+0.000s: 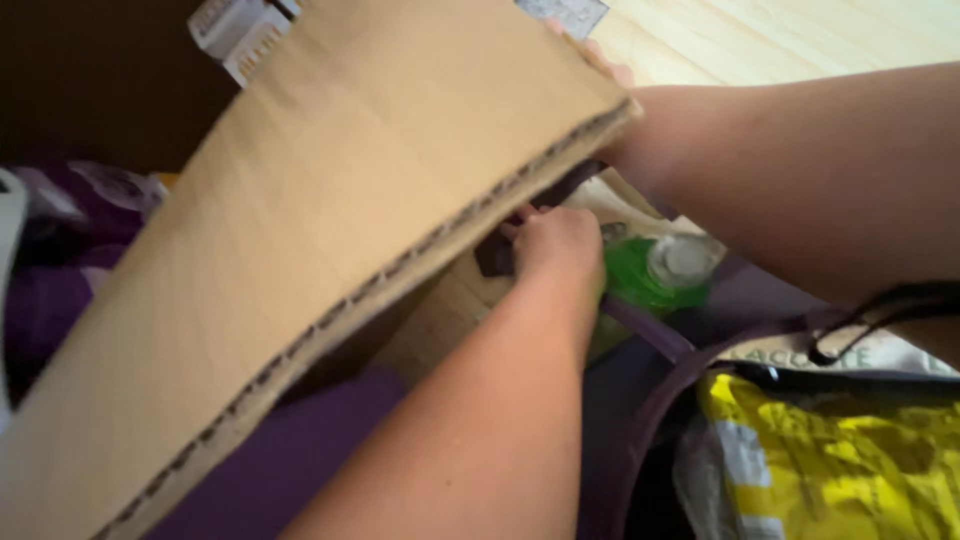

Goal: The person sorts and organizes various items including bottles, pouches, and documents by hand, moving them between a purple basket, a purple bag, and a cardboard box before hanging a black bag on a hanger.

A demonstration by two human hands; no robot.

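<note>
While the right hand [612,72] holds the cardboard [330,230] up by its far edge, the left hand [556,246] works beneath it. We note only the right fingertips showing past the edge. The rest of that hand is hidden behind the sheet, yet the grip looks firm. The left hand is clenched around a dark piece [497,255] just under the cardboard's corrugated edge, and we cannot tell what that piece is. The cardboard lies tilted across the left and middle of the view, its raised end towards the right hand.

In our judgement, the work goes best if the sheet is kept lifted and steady, so that the left hand has room and the edge does not press on the wrist. The green bottle [640,275], which has a clear cap, lies touching or just beside the left knuckles. It should be left undisturbed while the dark piece is handled.

We record the surroundings as follows:
- Purple fabric [300,460] spreads under the left arm.
- A yellow packet [830,460] sits in a dark bag at lower right.
- A black cord [880,305] lies across the right forearm.
- A white plastic item [238,30] shows at top left, beyond the sheet.
- A pale wooden floor [800,30] shows at top right, and the far left is dim and blurred.
</note>
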